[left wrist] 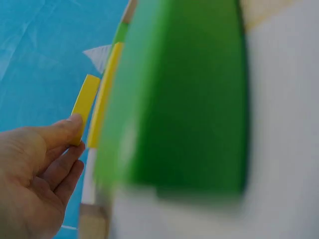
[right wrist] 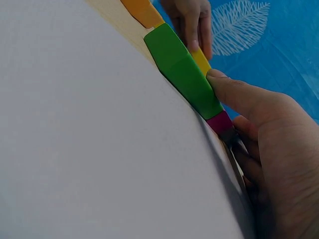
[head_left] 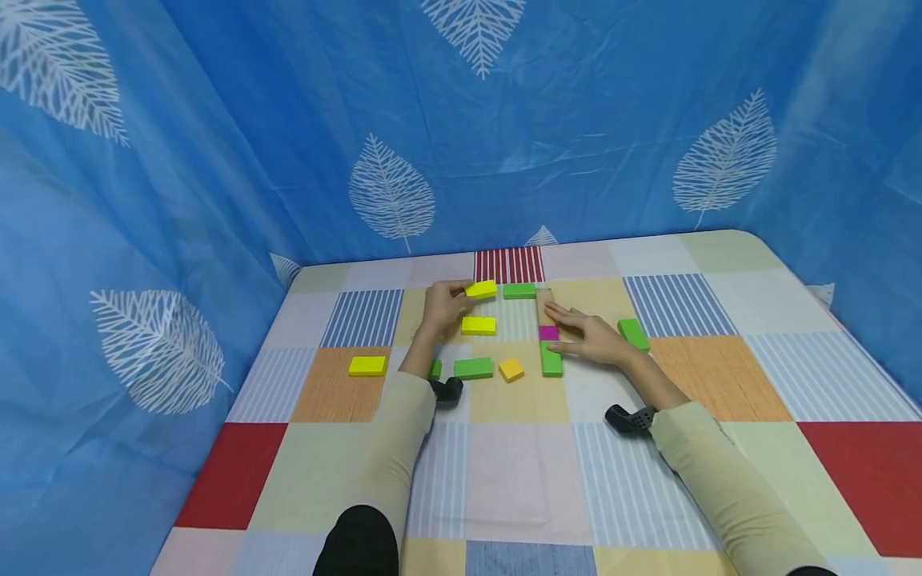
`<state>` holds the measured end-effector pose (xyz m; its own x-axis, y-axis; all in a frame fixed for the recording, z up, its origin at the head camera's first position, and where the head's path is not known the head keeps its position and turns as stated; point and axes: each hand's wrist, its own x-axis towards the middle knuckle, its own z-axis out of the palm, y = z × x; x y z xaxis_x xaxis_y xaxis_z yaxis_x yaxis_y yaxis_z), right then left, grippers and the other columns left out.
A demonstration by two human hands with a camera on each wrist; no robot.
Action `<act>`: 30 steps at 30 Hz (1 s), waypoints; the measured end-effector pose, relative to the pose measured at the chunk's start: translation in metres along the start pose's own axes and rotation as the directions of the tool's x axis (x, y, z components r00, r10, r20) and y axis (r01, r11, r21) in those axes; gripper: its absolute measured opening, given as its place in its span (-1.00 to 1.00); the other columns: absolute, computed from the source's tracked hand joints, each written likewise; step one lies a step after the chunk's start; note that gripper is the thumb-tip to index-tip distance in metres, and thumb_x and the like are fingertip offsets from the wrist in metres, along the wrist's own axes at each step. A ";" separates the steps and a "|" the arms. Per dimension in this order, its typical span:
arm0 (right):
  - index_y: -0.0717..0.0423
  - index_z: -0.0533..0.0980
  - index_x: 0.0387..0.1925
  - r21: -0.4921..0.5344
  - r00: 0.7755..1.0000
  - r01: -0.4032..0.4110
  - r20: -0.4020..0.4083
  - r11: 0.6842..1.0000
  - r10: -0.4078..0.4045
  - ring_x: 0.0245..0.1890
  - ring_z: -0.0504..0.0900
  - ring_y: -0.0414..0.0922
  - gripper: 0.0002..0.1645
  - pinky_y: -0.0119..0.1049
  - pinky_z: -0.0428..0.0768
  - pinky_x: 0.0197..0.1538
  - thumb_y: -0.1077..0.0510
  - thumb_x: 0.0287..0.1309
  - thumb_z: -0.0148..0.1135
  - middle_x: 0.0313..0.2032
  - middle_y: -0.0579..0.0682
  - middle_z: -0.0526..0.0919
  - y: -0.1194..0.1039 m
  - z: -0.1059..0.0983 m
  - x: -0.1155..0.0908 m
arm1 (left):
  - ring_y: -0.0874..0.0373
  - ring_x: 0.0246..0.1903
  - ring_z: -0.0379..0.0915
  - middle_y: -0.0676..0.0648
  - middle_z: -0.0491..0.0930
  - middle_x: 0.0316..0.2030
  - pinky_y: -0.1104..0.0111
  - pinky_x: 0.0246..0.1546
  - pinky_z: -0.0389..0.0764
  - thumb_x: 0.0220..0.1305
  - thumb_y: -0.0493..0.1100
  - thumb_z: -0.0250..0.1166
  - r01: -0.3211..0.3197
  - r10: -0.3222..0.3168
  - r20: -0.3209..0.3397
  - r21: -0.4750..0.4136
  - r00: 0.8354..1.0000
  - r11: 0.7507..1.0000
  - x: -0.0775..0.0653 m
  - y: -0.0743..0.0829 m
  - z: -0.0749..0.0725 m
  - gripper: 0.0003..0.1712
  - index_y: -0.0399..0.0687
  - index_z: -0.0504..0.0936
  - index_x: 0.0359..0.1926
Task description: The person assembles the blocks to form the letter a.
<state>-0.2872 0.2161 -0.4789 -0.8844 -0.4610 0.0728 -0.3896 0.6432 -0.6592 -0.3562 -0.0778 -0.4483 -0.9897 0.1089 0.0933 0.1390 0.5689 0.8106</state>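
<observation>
My left hand (head_left: 441, 308) pinches a yellow block (left wrist: 85, 99) by one end, between thumb and fingers. Below it on the cloth lies another yellow block (head_left: 479, 326), and a green block (head_left: 519, 291) lies to its right. My right hand (head_left: 592, 339) rests along a column made of a wooden block (head_left: 544, 307), a magenta block (head_left: 548, 333) and a green block (head_left: 551, 360). Its thumb touches the green block in the right wrist view, while its extended fingers reach the wooden block. The fingers' undersides are partly hidden there.
Nearer me are a green block (head_left: 473, 368), an orange block (head_left: 511, 370) and a partly hidden green block (head_left: 435, 369). A lone yellow block (head_left: 367, 366) lies left; another green block (head_left: 634, 334) lies beyond my right hand. Blue curtain (head_left: 547, 152) hangs behind the table.
</observation>
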 end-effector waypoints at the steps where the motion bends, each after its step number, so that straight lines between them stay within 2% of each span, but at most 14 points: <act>1: -0.08 0.13 0.37 0.000 1.000 0.002 0.001 1.000 -0.002 0.35 -0.06 0.22 -0.09 0.14 -0.03 0.31 -0.28 0.06 0.20 0.39 -0.11 0.04 0.000 0.000 0.000 | 0.14 0.03 0.44 -0.03 0.55 0.03 0.41 0.00 0.48 0.15 -0.26 0.31 0.016 -0.016 -0.001 0.010 1.000 1.000 0.001 0.000 0.003 -0.60 -0.05 0.59 0.06; 6: -0.07 0.13 0.37 -0.003 1.000 0.011 0.000 1.000 -0.011 0.34 -0.05 0.24 -0.09 0.15 -0.03 0.31 -0.27 0.06 0.21 0.39 -0.09 0.04 -0.001 -0.001 0.001 | 0.13 -0.03 0.48 -0.06 0.58 -0.01 0.40 -0.04 0.52 0.13 -0.25 0.33 0.016 -0.016 -0.002 0.051 1.000 0.999 0.003 -0.003 0.013 -0.59 -0.03 0.59 0.05; 17: -0.02 0.15 0.36 -0.011 0.999 0.032 -0.019 0.999 -0.033 0.32 -0.02 0.27 -0.10 0.16 0.00 0.30 -0.20 0.06 0.24 0.38 -0.03 0.08 -0.004 -0.002 0.000 | 0.12 -0.06 0.50 -0.06 0.60 -0.05 0.38 -0.02 0.50 0.13 -0.21 0.33 -0.035 0.034 0.009 0.129 0.999 0.991 0.003 -0.003 0.016 -0.59 -0.01 0.59 0.06; 30: -0.02 0.15 0.37 -0.002 1.000 0.025 -0.013 1.000 -0.025 0.33 -0.03 0.25 -0.10 0.12 -0.03 0.32 -0.21 0.06 0.24 0.38 -0.05 0.07 -0.004 -0.001 -0.001 | 0.13 0.00 0.46 -0.03 0.59 -0.02 0.36 0.04 0.46 0.16 -0.20 0.32 -0.010 0.010 0.000 0.179 1.000 0.984 0.003 -0.004 0.021 -0.60 0.00 0.59 0.06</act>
<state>-0.2855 0.2149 -0.4754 -0.8778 -0.4687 0.0989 -0.4119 0.6332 -0.6553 -0.3584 -0.0626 -0.4630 -0.9882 0.1151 0.1015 0.1532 0.7048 0.6927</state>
